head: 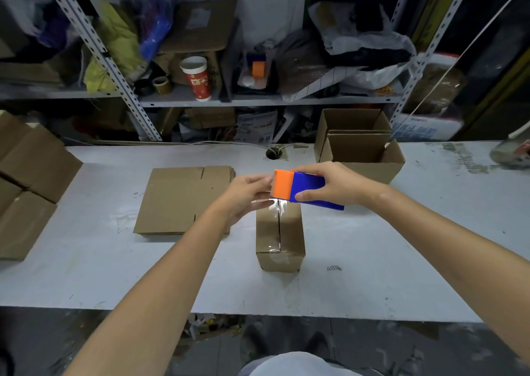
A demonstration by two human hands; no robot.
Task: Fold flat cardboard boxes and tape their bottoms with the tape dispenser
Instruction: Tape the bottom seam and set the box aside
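Note:
A small folded cardboard box (279, 238) stands on the white table (114, 275), its bottom flaps up with shiny clear tape along the centre seam. Above its far end my right hand (329, 187) grips the blue and orange tape dispenser (298, 189). My left hand (246, 194) is at the dispenser's orange end, fingers touching it and the tape where it meets the box's far edge. A stack of flat cardboard boxes (177, 200) lies to the left of the box.
Two open folded boxes (361, 146) stand at the back right of the table. More closed boxes (25, 180) sit at the left edge. A cable hole (274, 153) is in the table behind the hands. Cluttered metal shelves (200, 100) rise behind the table.

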